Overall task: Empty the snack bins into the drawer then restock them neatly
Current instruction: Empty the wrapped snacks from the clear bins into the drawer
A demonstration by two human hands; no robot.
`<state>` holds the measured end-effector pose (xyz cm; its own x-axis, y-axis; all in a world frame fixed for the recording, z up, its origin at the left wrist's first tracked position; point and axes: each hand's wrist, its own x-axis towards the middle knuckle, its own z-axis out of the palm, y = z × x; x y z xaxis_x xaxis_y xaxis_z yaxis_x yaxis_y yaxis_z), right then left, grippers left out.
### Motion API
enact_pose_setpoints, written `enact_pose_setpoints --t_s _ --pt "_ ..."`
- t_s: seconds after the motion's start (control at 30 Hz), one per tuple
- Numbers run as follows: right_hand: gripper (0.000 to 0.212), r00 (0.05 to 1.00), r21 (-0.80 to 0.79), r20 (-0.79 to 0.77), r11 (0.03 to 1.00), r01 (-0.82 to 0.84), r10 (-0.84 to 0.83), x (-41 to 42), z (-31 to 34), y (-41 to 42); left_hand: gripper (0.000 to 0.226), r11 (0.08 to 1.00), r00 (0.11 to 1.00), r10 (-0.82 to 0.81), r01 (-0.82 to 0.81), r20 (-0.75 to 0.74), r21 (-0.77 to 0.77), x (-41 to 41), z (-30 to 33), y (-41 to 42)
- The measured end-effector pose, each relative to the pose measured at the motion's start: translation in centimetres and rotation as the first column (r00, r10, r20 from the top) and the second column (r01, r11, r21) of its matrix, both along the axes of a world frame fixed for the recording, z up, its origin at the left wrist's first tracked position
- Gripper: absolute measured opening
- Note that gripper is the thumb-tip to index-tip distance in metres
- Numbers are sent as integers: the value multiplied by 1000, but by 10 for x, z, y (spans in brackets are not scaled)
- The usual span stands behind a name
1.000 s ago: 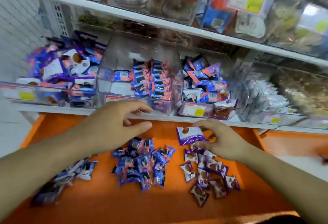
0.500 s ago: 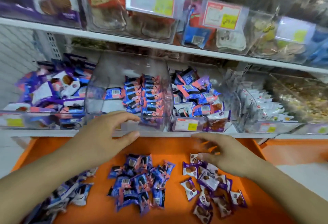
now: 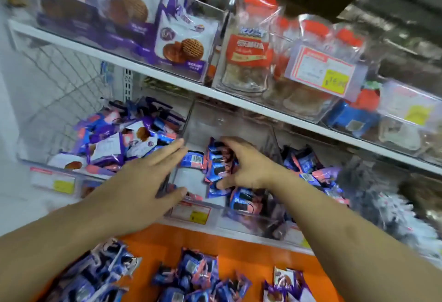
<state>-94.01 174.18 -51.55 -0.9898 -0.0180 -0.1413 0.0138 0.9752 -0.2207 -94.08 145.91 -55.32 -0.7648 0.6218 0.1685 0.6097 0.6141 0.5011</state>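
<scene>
A clear plastic snack bin (image 3: 241, 216) stands in the middle of the lower shelf, holding a row of blue-and-pink snack packets (image 3: 216, 158). My right hand (image 3: 248, 163) is inside the bin, fingers curled round that row. My left hand (image 3: 146, 182) lies with straight fingers against the bin's left wall, thumb at its front corner. Below, the orange drawer (image 3: 239, 251) holds loose blue packets (image 3: 193, 275) and purple cookie packets (image 3: 284, 282).
A bin of purple and blue cookie packets (image 3: 114, 143) sits to the left, another full bin (image 3: 311, 170) to the right. The upper shelf (image 3: 215, 91) carries clear boxes of waffle cookies (image 3: 184, 43) and red-lidded snack tubs (image 3: 251, 50) close overhead.
Both hands rose from the drawer to the middle bin. The right hand went inside and took hold of the packet row; the left hand moved onto the bin's left wall. The view tilted up.
</scene>
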Motion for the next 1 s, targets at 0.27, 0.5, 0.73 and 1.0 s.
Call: enact_pose_setpoints --t_s 0.27,0.5,0.73,1.0 --pt "155 948 249 316 968 -37 -45 -67 -26 7 79 1000 1000 0 0 -4 14 -7 -7 -2" --pt "140 968 286 251 954 -87 13 -66 -28 14 76 998 1000 -17 17 -2 59 -7 -9 -3" --pt "136 982 197 188 980 -25 -13 -56 -37 14 77 998 1000 -20 20 -4 59 -5 -10 -3" --pt "128 955 -103 286 988 112 -79 -48 -41 22 75 996 999 -27 29 -18 90 -5 -11 -2"
